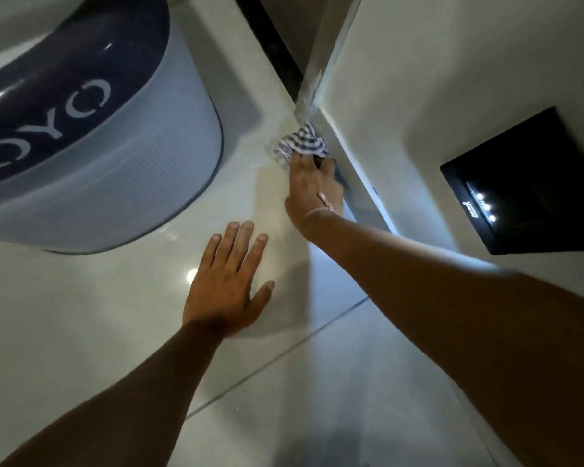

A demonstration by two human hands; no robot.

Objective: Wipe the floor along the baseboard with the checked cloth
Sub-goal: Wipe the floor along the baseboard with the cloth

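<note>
The checked blue-and-white cloth (302, 144) lies bunched on the pale tiled floor (122, 332), pressed into the corner where the baseboard (358, 176) meets a grey door frame (312, 82). My right hand (312, 187) reaches far forward and grips the near part of the cloth against the floor beside the baseboard; a thin string circles its wrist. My left hand (231, 281) rests flat on the floor, fingers spread, holding nothing, well behind the cloth.
A large rounded bed or mattress base (115, 163) with a dark band reading "OYO" fills the upper left, close to the wiping lane. A black wall panel (526, 187) with small lights sits on the white wall at right. A tile joint (284, 352) runs diagonally.
</note>
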